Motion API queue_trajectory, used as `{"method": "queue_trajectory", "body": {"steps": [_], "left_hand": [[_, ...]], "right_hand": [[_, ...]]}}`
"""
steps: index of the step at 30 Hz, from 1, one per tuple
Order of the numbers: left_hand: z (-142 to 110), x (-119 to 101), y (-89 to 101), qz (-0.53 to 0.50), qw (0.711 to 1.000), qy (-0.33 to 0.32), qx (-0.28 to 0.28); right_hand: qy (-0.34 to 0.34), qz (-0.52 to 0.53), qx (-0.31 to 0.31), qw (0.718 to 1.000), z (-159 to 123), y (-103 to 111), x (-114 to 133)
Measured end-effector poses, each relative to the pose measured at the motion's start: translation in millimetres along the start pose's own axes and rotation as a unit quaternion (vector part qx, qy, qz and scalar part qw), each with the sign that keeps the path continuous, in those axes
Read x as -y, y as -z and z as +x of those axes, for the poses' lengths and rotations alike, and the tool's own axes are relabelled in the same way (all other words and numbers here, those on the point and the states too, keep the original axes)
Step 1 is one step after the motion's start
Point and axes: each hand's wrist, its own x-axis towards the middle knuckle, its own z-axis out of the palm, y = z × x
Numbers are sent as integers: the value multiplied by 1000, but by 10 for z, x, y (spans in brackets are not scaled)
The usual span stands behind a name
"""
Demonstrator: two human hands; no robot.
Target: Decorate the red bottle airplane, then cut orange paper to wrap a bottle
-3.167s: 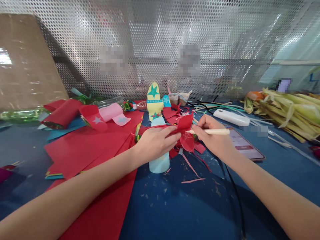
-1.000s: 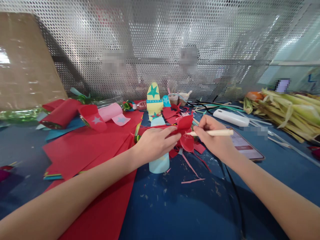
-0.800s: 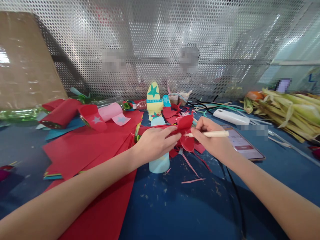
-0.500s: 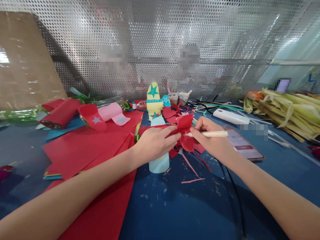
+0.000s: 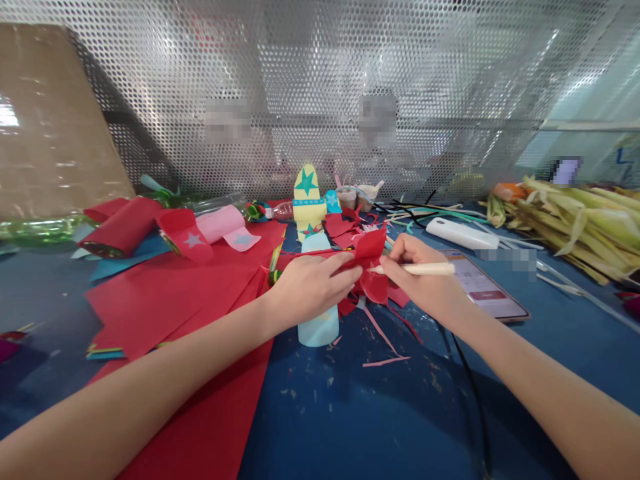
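Note:
My left hand (image 5: 317, 287) lies over a red paper-covered roll, its fingers closed round it and pressing it down. The right end of the red paper (image 5: 374, 283) spreads into curved flaps. In my right hand (image 5: 420, 267) is a cream-coloured marker pen (image 5: 430, 269), pinched between thumb and fingers. Its tip touches the red flap, where a faint pale star outline shows. Under my left hand lies a light blue paper strip (image 5: 319, 330), partly hidden. Beyond it stands a yellow paper piece (image 5: 307, 210) with green stars.
Red paper sheets (image 5: 165, 293) and a red roll (image 5: 123, 227) lie left, beside a pink strip (image 5: 243, 239) with a star. A phone (image 5: 493, 293), a white device (image 5: 463, 233) and corn husks (image 5: 585, 227) are right. A perforated metal screen (image 5: 310, 80) stands behind.
The pen tip has shifted very slightly on the red flap, and the pale star lines look a little clearer. My left hand has stayed in place.

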Motion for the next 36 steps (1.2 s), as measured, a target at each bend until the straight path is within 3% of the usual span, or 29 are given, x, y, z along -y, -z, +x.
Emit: {"method": "queue_trajectory", "body": {"steps": [23,32,36], "left_hand": [[1,5,17,2,1000,0,-3],[-14,6,-9,0,1000,1,-3],[-11,6,-4,4,1000,-2,-6]], "right_hand": [[-4,20,4,1000,5,2,-6],[-65,164,-33,984,29,40,89],[-50,144,-24,988,29,41,75]]}}
